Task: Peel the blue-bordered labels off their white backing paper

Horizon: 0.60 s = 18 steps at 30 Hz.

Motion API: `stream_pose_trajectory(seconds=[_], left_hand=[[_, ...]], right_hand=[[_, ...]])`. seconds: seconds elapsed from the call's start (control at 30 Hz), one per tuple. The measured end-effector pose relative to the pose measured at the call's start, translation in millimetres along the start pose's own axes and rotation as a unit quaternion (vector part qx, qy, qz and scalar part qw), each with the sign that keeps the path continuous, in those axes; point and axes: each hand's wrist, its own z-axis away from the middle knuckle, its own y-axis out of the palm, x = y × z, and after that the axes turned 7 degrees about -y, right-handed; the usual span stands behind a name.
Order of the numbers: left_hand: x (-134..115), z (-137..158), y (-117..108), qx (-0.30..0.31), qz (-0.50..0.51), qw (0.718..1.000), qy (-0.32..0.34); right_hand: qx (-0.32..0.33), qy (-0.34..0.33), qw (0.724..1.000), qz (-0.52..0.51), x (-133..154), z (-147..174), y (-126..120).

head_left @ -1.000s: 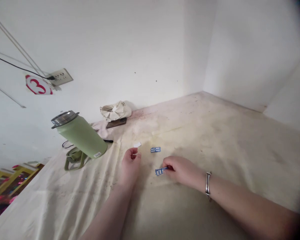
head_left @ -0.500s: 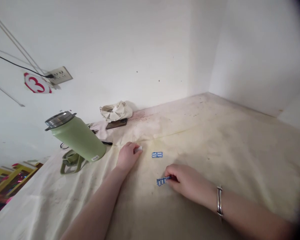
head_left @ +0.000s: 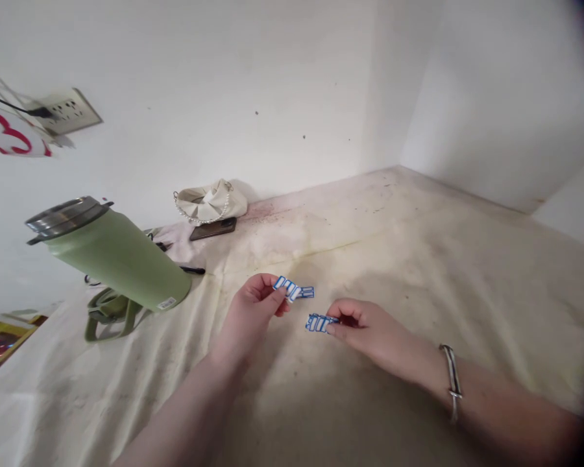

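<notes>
My left hand point(head_left: 260, 305) is closed, pinching a small white cutout with blue outlines point(head_left: 288, 287) between thumb and fingers. It looks like paper, and its striped face is turned towards me. Just behind it, a similar blue-outlined cutout point(head_left: 308, 292) lies on the cloth-covered table point(head_left: 370, 402), partly hidden by the held one. My right hand point(head_left: 357, 322), with a silver bracelet on its wrist, pinches another white-and-blue cutout point(head_left: 317, 323) by its right end. The two held pieces are close together but apart.
On the left stands a green tumbler point(head_left: 121, 259) with a steel rim, its green handled lid point(head_left: 109, 314) beside it. A black pen point(head_left: 193, 270) pokes out behind it. Near the wall are a white pouch point(head_left: 209, 202) with a beaded strap and a dark phone point(head_left: 214, 228).
My left hand has lifted and turned its cutout, so the striped face now shows and overlaps the lying piece. My right hand has moved up slightly with its cutout. The view has shifted right.
</notes>
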Motion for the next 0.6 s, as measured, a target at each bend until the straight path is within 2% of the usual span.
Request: stream_pose_trajectory(seconds=[0.07, 0.13, 0.27, 0.4, 0.6], left_hand=[[-9.1, 11.6, 9.1, 0.04, 0.085, 0.995, -0.04], [-16.0, 21.9, 15.5, 0.033, 0.095, 0.994, -0.032], [-19.4, 34.9, 23.9, 0.023, 0.011, 1.0, -0.006], [-13.8, 38.1, 31.1, 0.03, -0.097, 0.995, 0.001], [-2.0, 35.3, 36.8, 0.018, -0.133, 0.991, 0.024]], right_hand=[[0.0, 0.008, 0.999, -0.031, 4.1, 0.4, -0.9], [-0.007, 0.021, 0.999, -0.05, 8.6, 1.5, -1.5], [-0.02, 0.034, 0.996, -0.078, 13.8, 4.3, -1.5], [-0.018, 0.006, 0.994, -0.109, 15.2, 6.5, -1.0], [-0.025, -0.018, 0.992, -0.123, 14.1, 7.3, -0.9]])
